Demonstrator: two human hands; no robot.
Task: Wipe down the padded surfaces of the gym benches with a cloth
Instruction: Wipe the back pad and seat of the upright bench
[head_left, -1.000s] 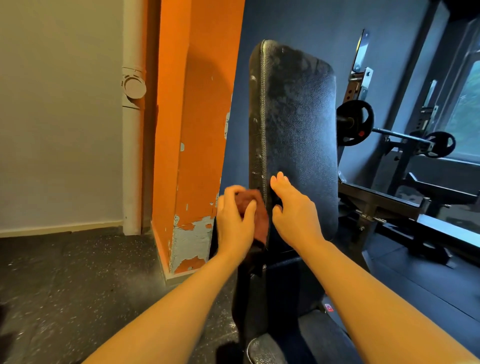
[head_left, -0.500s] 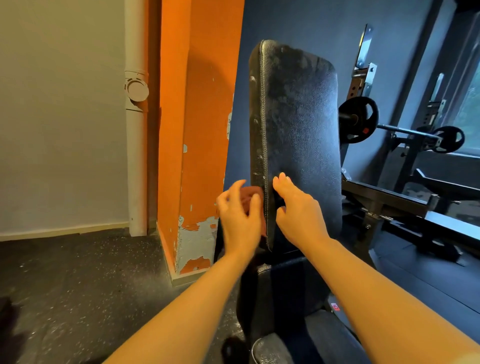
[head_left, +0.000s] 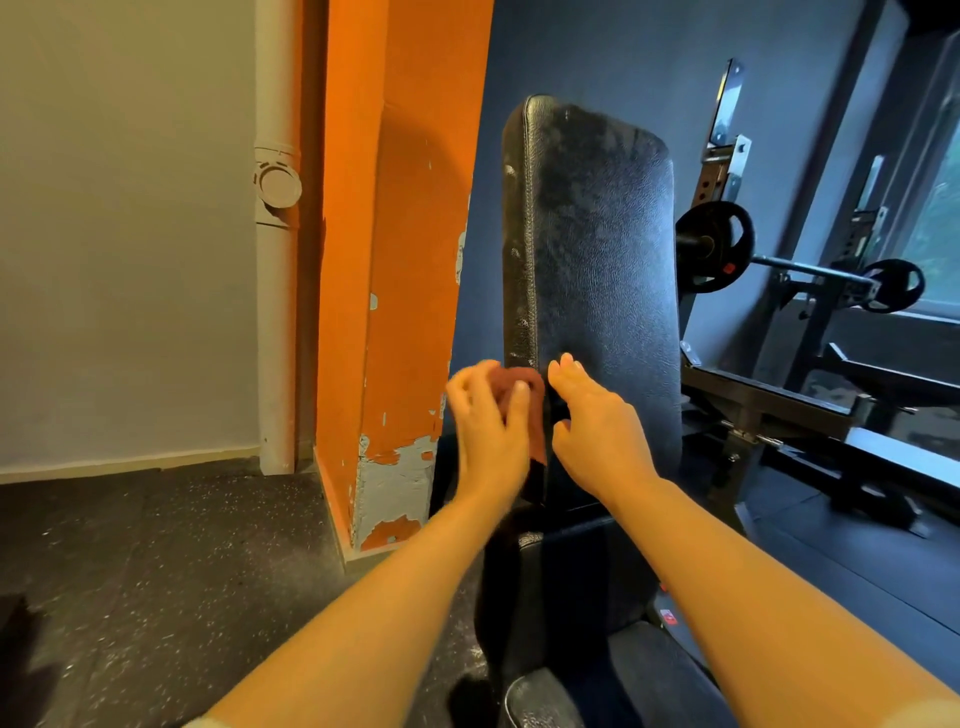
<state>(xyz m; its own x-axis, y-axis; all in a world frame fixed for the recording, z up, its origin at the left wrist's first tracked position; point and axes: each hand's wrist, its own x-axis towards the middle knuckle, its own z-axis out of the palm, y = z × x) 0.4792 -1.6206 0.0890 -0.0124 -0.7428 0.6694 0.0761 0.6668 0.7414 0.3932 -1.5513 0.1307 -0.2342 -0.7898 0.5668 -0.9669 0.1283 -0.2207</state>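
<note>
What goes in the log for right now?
left hand: presses cloth on backrest pad side | right hand: rests on pad front

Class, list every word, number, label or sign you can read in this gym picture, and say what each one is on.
None can be read.
Red label on the bench frame by the seat: too small and blurred.
Red mark on the weight plate: too small to read.
</note>
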